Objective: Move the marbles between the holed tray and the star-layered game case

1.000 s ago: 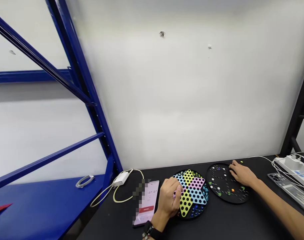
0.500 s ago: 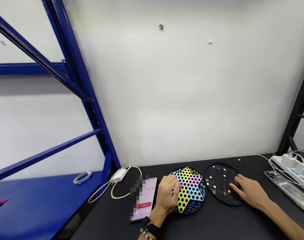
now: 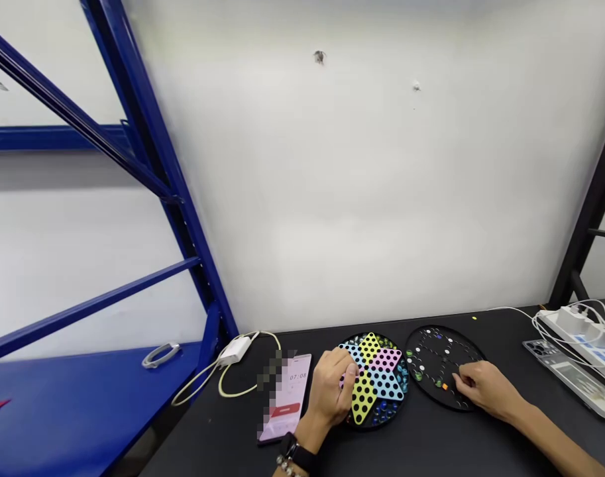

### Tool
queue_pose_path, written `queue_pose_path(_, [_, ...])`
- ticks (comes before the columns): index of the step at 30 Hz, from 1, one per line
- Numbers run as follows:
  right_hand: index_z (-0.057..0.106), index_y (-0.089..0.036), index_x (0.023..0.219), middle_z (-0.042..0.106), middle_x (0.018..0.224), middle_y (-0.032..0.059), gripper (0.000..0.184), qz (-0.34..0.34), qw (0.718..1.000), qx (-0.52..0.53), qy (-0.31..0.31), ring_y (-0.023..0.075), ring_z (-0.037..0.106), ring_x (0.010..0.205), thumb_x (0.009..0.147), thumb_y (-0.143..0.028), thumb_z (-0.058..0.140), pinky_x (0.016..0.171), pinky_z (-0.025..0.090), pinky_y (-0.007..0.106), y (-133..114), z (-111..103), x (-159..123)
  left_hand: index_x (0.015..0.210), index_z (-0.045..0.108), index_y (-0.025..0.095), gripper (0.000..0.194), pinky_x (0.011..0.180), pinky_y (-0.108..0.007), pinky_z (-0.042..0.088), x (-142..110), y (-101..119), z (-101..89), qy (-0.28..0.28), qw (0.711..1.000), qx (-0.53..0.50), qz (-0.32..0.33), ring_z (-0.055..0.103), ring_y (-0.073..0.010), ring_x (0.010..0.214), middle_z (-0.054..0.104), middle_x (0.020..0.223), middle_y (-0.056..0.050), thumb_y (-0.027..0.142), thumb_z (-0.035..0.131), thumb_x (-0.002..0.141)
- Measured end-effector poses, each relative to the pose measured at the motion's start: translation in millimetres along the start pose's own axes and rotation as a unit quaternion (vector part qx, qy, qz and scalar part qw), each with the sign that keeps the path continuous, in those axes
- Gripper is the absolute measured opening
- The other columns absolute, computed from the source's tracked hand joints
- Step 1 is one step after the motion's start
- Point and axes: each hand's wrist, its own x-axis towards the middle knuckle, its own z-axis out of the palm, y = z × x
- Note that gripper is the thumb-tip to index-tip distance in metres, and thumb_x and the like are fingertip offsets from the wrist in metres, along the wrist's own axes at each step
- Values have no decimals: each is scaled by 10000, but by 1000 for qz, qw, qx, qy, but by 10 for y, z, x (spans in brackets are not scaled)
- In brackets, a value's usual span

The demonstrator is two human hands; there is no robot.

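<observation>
The Chinese checkers board [image 3: 374,377] lies flat, the left hand [image 3: 332,384] loosely curled over its 9 o'clock side; whether it clasps anything, I can't tell. Just beside the 3 o'clock rim sits a round black board [image 3: 434,362]; the right hand [image 3: 484,386] pinches at its 4 o'clock, any content hidden. Black tabletop [image 3: 396,454] spreads wide toward 6, narrowing toward the wall [image 3: 362,199] at 12; a lit phone [image 3: 287,401] crowds 9.

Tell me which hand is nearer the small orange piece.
Right. The right hand is just right of the orange piece; the left hand is farther off, leftward, over the star board.
</observation>
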Motion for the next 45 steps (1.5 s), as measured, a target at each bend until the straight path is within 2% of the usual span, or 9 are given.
queue_pose_path(3, [300, -220, 512, 313, 480, -55, 498, 91, 978, 167, 89, 92, 276, 473, 815, -501, 579, 503, 222, 262, -56, -45, 70, 631, 505, 205, 404, 626, -311, 343, -2, -10, -4, 0, 1000, -3, -1, 498, -158, 631, 561, 642, -19, 216, 289, 971])
queue_pose_path(8, [419, -232, 608, 432, 523, -48, 427, 260, 792, 518, 192, 89, 350, 422, 737, -574, 638, 400, 248, 230, -230, -258, 318, 632, 507, 202, 396, 627, -312, 345, -14, -12, 2, 1, 1000, -5, 1, 499, -160, 633, 559, 646, -22, 213, 302, 970])
queue_pose_path(10, [477, -227, 679, 509, 590, -23, 357, 265, 763, 568, 160, 102, 423, 448, 754, -557, 593, 397, 272, 220, -275, -268, 406, 635, 503, 204, 389, 622, -309, 343, -15, -7, 0, 0, 1000, -5, 1, 498, -159, 627, 557, 643, -19, 207, 303, 969])
queue_pose_path(12, [510, -225, 725, 494, 590, -31, 324, 275, 772, 563, 103, 99, 407, 437, 780, -543, 541, 391, 232, 213, -301, -201, 451, 636, 496, 205, 382, 612, -307, 338, -12, -2, -7, 2, 1000, -6, 3, 494, -158, 617, 553, 638, -17, 202, 305, 967])
queue_pose_path(17, [503, -219, 656, 472, 564, -32, 346, 148, 964, 219, -37, 133, 462, 528, 852, -503, 519, 506, 292, 249, -395, 82, 358, 629, 481, 206, 385, 616, -308, 338, -2, 2, -19, 2, 1000, 3, 6, 494, -162, 622, 547, 637, -19, 207, 295, 967])
queue_pose_path(19, [517, -222, 703, 588, 688, 2, 288, 80, 993, 64, -50, 171, 550, 649, 861, -461, 539, 593, 344, 273, -453, 160, 278, 630, 476, 208, 388, 616, -307, 333, -3, 1, -15, 1, 1000, 5, 4, 491, -159, 620, 545, 637, -15, 211, 287, 968])
queue_pose_path(25, [522, -239, 910, 675, 863, 63, 214, -36, 988, -131, -71, 238, 640, 744, 972, -357, 355, 629, 383, 319, -464, 268, 169, 633, 486, 210, 388, 623, -311, 344, -11, -10, -5, -8, 1000, 4, -1, 495, -163, 624, 550, 643, -17, 221, 292, 968])
queue_pose_path(37, [513, -247, 968, 646, 855, 42, 141, -143, 976, -142, -86, 206, 632, 686, 971, -256, 373, 602, 400, 300, -246, 228, 217, 630, 486, 210, 395, 617, -306, 346, -30, -20, 10, -9, 1000, 6, -6, 500, -161, 626, 551, 644, -15, 223, 288, 972])
queue_pose_path(45, [435, -245, 820, 534, 749, -15, 248, 2, 981, 167, -102, 147, 502, 659, 969, -434, 376, 607, 410, 272, -392, 22, 283, 644, 485, 210, 382, 616, -302, 337, -5, 3, -10, 1, 1000, -9, -2, 496, -156, 626, 554, 645, -11, 211, 289, 972])
